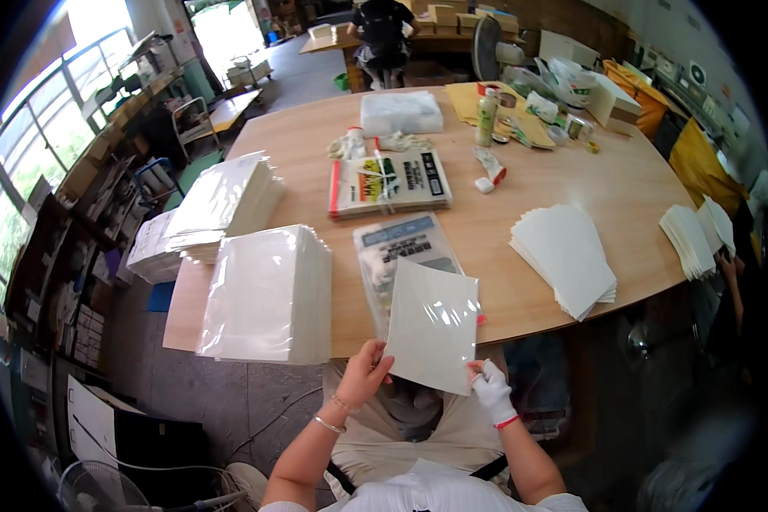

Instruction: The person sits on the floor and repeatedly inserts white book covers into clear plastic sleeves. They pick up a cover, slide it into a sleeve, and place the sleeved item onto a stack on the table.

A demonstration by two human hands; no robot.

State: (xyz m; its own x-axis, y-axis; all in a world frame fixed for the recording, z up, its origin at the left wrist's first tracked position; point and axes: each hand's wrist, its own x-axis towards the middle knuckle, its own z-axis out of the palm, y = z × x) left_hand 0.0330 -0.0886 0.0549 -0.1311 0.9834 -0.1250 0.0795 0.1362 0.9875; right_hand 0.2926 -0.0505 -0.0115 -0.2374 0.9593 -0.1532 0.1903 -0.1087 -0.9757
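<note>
A white sheet in a glossy clear plastic sleeve is held tilted over the table's near edge, between both hands. My bare left hand, with bracelets at the wrist, pinches its lower left edge. Gripping the lower right corner is my right hand, in a white glove that leaves the fingertips bare. Beneath the sleeve, partly covered, lies a printed clear plastic packet. To the left stands a tall stack of sleeved white sheets; to the right, a fanned pile of plain white sheets.
Another stack of sleeved sheets rises at the table's left edge. Further back lie a printed packet pile, work gloves and a spray can. At right, another person's hand is beside some white sheets.
</note>
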